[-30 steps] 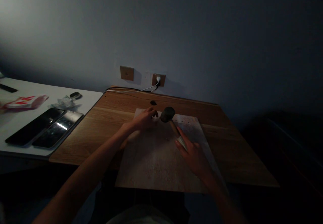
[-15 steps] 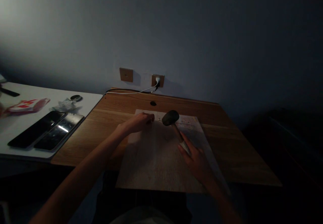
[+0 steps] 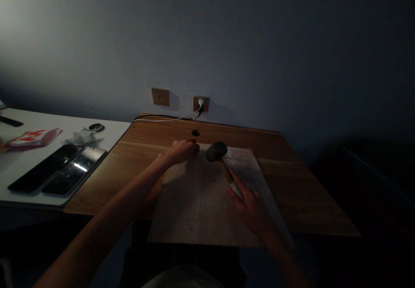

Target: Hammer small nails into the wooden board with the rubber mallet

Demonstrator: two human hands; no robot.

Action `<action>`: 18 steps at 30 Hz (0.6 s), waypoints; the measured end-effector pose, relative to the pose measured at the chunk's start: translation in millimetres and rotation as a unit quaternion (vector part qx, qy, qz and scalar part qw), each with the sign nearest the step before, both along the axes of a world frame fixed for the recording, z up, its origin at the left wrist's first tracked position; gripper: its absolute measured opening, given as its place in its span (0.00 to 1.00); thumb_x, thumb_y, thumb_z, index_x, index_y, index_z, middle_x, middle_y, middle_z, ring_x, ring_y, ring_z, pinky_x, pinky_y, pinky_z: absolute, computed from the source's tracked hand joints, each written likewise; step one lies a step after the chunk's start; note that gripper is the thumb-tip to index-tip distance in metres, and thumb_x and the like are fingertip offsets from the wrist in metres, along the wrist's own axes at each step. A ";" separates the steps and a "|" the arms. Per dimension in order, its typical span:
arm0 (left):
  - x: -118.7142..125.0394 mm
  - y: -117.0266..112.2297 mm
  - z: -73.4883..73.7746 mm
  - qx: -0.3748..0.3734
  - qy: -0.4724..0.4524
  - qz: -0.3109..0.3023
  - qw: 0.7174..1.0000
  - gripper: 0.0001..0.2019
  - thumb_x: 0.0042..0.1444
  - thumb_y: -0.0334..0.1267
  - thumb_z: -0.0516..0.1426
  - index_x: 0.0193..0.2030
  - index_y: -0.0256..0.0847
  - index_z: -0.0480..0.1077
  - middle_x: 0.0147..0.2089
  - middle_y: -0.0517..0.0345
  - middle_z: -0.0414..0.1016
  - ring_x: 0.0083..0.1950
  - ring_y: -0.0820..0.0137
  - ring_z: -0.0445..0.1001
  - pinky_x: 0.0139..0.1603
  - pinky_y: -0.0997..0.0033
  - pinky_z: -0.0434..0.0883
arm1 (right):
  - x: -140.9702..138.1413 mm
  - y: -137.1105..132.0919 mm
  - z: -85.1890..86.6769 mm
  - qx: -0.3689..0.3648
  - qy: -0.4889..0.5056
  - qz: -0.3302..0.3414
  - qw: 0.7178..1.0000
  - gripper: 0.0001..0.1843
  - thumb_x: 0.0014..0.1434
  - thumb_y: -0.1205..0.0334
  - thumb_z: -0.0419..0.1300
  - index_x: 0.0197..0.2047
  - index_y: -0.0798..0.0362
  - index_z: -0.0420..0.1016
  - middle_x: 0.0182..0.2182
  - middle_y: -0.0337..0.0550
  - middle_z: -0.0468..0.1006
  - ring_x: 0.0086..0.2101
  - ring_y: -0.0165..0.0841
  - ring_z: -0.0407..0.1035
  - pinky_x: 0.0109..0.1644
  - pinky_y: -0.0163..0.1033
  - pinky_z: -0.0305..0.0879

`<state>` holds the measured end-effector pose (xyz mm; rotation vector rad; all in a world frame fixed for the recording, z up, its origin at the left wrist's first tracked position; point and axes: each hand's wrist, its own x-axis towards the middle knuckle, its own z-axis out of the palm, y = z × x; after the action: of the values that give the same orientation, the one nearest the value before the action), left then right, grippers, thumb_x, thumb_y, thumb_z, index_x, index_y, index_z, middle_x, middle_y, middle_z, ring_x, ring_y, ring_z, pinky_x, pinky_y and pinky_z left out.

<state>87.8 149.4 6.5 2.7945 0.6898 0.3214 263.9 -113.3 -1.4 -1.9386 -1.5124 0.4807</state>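
Observation:
My right hand (image 3: 251, 208) grips the pale lower handle of a rubber mallet (image 3: 216, 152) with a dark head and a wooden shaft. The head is over the far part of a pale wooden board (image 3: 191, 206). At the board's far left edge, my left hand (image 3: 184, 150) is closed with its fingers curled together, just left of the mallet head. Whatever its fingertips hold, if anything, is hidden. A tiny shiny metal piece (image 3: 213, 178) lies on the board below the mallet head, too small to name.
The board lies on a brown wooden table (image 3: 311, 201). On a white table (image 3: 19, 149) to the left are two dark phone-like slabs (image 3: 66, 177), a red-and-white packet (image 3: 35, 137) and crumpled clear plastic (image 3: 84, 136). Cables (image 3: 165, 118) run to a wall socket (image 3: 201, 104).
My left fingers have curled in more, and a small shiny thing beside them is no longer visible. The mallet head has shifted slightly left, still in my right hand.

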 end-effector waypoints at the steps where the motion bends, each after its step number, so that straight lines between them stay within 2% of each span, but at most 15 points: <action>1: 1.7 0.4 -0.3 -0.004 -0.003 -0.001 1.000 0.09 0.58 0.30 0.56 0.37 0.40 0.79 0.42 0.50 0.78 0.40 0.65 0.77 0.41 0.71 0.70 | -0.7 0.1 0.4 -0.003 0.002 0.007 1.000 0.32 0.71 0.49 0.49 0.75 0.46 0.57 0.42 0.46 0.85 0.37 0.42 0.80 0.44 0.45 0.73; 6: 7.2 3.5 -12.0 -0.043 -0.029 -0.003 0.999 0.12 0.55 0.26 0.55 0.38 0.41 0.80 0.39 0.54 0.80 0.39 0.67 0.78 0.42 0.73 0.70 | -2.3 0.7 1.2 -0.003 0.007 0.025 1.000 0.31 0.71 0.51 0.50 0.74 0.47 0.58 0.37 0.45 0.85 0.39 0.42 0.80 0.46 0.45 0.73; 10: 6.3 3.5 -26.2 -0.069 -0.084 0.044 0.993 0.17 0.52 0.26 0.57 0.47 0.41 0.78 0.40 0.56 0.82 0.41 0.67 0.80 0.43 0.75 0.71 | -1.2 -0.2 1.3 -0.001 0.012 0.014 1.000 0.31 0.70 0.50 0.51 0.74 0.45 0.59 0.41 0.45 0.85 0.41 0.42 0.80 0.47 0.47 0.74; 13: 4.5 3.7 -35.1 -0.089 -0.110 0.075 0.987 0.19 0.52 0.28 0.59 0.51 0.41 0.77 0.39 0.57 0.82 0.40 0.68 0.80 0.42 0.75 0.72 | -1.7 0.7 3.0 -0.010 0.015 0.007 1.000 0.31 0.71 0.49 0.50 0.74 0.45 0.59 0.44 0.47 0.85 0.42 0.43 0.80 0.48 0.48 0.74; 15: 3.6 4.6 -39.6 -0.103 -0.129 0.074 0.984 0.20 0.52 0.29 0.59 0.53 0.41 0.76 0.39 0.58 0.82 0.40 0.68 0.80 0.43 0.74 0.72 | -2.8 3.9 5.2 -0.007 0.015 0.003 1.000 0.31 0.70 0.49 0.50 0.74 0.45 0.59 0.47 0.48 0.84 0.44 0.44 0.80 0.49 0.49 0.73; 18: 3.0 5.9 -43.8 -0.121 -0.153 0.070 0.978 0.22 0.52 0.28 0.59 0.55 0.41 0.74 0.40 0.59 0.83 0.40 0.69 0.81 0.43 0.75 0.73 | -5.3 13.7 10.5 -0.002 -0.002 -0.004 1.000 0.32 0.70 0.49 0.50 0.74 0.46 0.58 0.45 0.48 0.85 0.42 0.44 0.80 0.48 0.48 0.72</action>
<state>90.8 155.3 -37.3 2.4017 0.7929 0.6327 258.6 -99.7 9.1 -1.9490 -1.5057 0.4768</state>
